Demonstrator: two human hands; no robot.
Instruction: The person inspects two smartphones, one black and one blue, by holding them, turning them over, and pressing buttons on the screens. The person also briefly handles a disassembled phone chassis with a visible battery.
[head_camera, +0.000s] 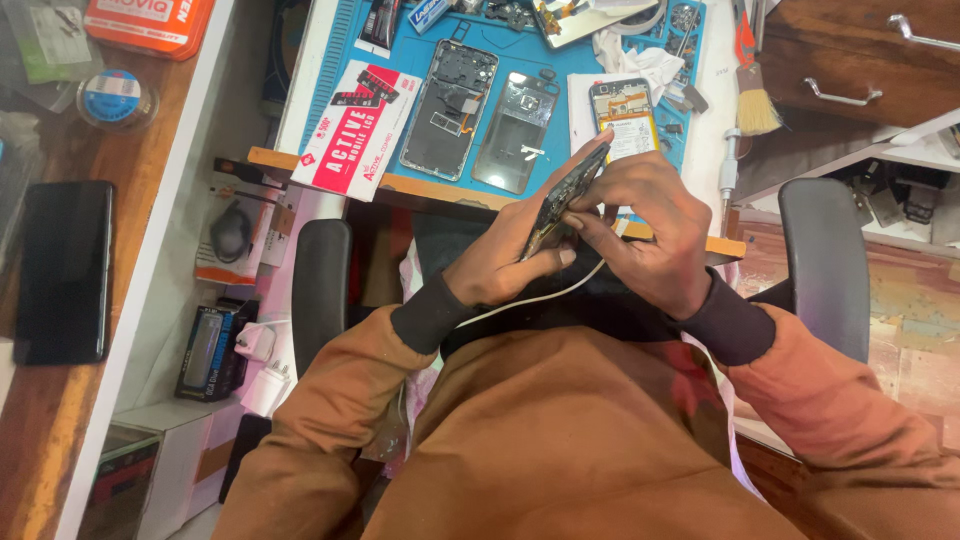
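Phone frame (565, 195) — dark, stripped, seen nearly edge-on — is held up over the person's lap, just off the near edge of the blue work mat (345, 60). Left hand (500, 262) is wrapped around its lower end, thumb pressed along the side; right hand (650, 225) is closed on the upper part, fingertips (583, 218) pinching at the rim. Which face of it is open is hard to make out at this angle; inner parts are blurred. A white cable (530, 300) runs under the hands across the lap, with its ends hidden by the sleeves.

On the mat: two opened phone bodies, one dark (450, 110) and one grey (513, 130), side by side near the near edge; a third phone with its battery showing (625, 120) lies just beyond the right hand, lower end hidden by the fingers. A red-and-white box (355, 130) overhangs the mat's near left corner. Small parts along the far edge are cut off by the frame and too small to tell.

A brush (755, 100) lies off the mat's right edge. A black phone (65, 270) lies flat on the wooden shelf at left. Chair armrests (320, 290) flank the lap; boxes below left are partly hidden.
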